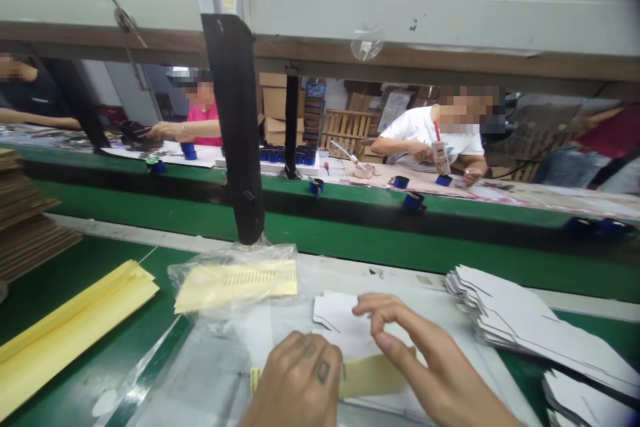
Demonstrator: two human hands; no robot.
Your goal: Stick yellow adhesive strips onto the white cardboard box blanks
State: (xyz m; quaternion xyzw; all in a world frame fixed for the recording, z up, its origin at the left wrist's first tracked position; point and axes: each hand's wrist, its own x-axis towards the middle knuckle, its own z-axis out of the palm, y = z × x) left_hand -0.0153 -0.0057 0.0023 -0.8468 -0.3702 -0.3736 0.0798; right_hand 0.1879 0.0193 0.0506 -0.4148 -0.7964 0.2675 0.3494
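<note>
A yellow paper strip (pixel 373 373) lies across a white die-cut card sheet (pixel 336 311) in front of me. My left hand (pixel 303 377) is closed over the strip's left part; its fingertips are hidden beneath the knuckles, and the strip sticks out on both sides of it. My right hand (pixel 420 357) hovers around the strip's right end, with thumb and fingers curved and apart and nothing between them. Just beyond my hands, a clear plastic bag (pixel 285 255) covers a stack of yellow printed slips (pixel 235 287).
Long yellow sheets (pixel 75 333) lie at left, near stacked brown cardboard (pixel 30 227). Stacked white die-cut cards (pixel 540 333) sit at right. A black-wrapped post (pixel 235 127) rises ahead. Across the green conveyor belt (pixel 350 220), which carries blue parts, other people work.
</note>
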